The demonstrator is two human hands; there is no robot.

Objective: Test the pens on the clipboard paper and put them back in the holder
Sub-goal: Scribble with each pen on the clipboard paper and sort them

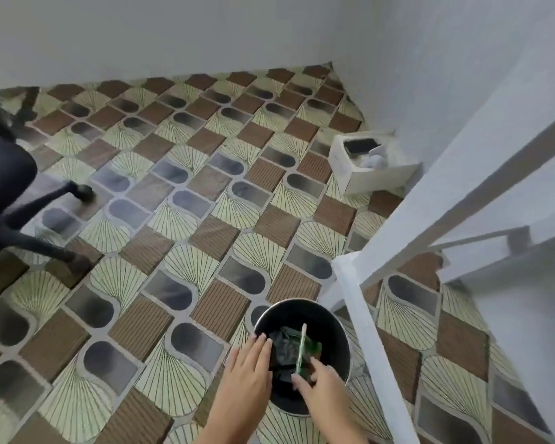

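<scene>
Tiled floor (205, 187), pale walls (173, 33) — left hand (247, 370) flat, green pen (301, 350) in pinch of right hand (324, 389)

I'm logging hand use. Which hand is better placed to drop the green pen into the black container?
Right. The right hand pinches the green pen by its lower end above the black container. The left hand lies open over its rim, holding nothing.
</scene>
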